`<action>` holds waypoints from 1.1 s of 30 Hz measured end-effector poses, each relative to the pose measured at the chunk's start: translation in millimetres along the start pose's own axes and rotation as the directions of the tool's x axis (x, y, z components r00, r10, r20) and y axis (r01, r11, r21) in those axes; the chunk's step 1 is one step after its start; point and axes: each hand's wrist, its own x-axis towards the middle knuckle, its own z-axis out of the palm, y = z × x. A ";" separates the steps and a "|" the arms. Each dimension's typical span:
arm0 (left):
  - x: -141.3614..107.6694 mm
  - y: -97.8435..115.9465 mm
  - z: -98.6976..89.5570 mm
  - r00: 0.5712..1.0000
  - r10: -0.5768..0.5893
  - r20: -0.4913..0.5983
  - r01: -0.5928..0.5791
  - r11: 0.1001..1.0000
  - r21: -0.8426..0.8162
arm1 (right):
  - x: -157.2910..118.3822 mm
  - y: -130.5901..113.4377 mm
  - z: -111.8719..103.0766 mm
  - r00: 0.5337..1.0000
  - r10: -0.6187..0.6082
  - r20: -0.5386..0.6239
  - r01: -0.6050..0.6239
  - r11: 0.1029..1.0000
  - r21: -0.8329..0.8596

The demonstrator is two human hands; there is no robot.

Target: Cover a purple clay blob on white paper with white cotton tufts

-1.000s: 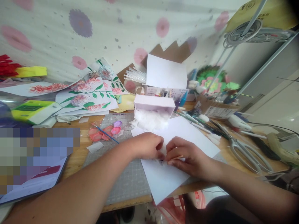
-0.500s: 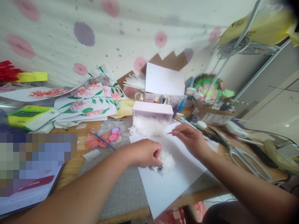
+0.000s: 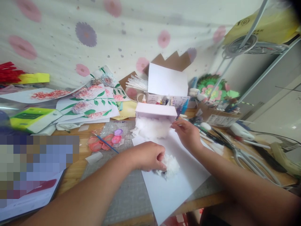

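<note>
My left hand (image 3: 150, 157) is closed, its thumb and fingertips pressed on the left side of a white fluffy clump (image 3: 172, 165). The clump looks made of thin, ragged pieces and lies over a white paper sheet (image 3: 164, 196). My right hand (image 3: 188, 133) has its thumb and forefinger pinched together at the right edge of an open white box (image 3: 155, 109). What sits in that pinch is too small to make out. Soft white material (image 3: 152, 127) fills the box and spills out at its front.
A grey cutting mat (image 3: 127, 191) lies under the sheet. Left are a pink palette (image 3: 100, 144) with a blue brush (image 3: 105, 142), a tablet (image 3: 47, 188) and floral pictures (image 3: 94, 99). On the right lie large scissors (image 3: 249, 160) and a cardboard box (image 3: 218, 117) of tools.
My right hand has moved closer to the box's right edge, and the thin tip seen earlier at its fingertips no longer stands out. My left hand stays at the white clump.
</note>
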 end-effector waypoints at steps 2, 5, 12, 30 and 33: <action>0.0 0.0 0.1 1.000 -0.004 0.004 0.004 1.000 -0.004 | -2.2 -6.1 -7.2 0.999 0.032 -0.001 -0.032 0.998 0.048; 0.8 -1.2 0.8 1.000 0.015 0.000 -0.015 1.000 0.002 | -7.3 -17.4 -20.6 0.995 0.095 0.020 -0.097 0.971 0.219; 0.6 0.4 0.3 1.000 0.001 0.002 -0.001 1.000 0.003 | -9.9 -10.7 -18.7 0.982 0.187 0.028 -0.187 0.945 0.268; -1.3 3.7 -2.1 1.000 0.008 0.002 -0.008 1.000 0.016 | -16.2 -40.1 -39.1 0.997 0.068 0.036 -0.077 0.889 0.452; 0.5 1.4 -1.6 1.000 0.008 0.007 -0.008 1.000 -0.007 | -27.1 -55.0 -51.2 0.989 0.014 0.145 -0.095 0.819 0.566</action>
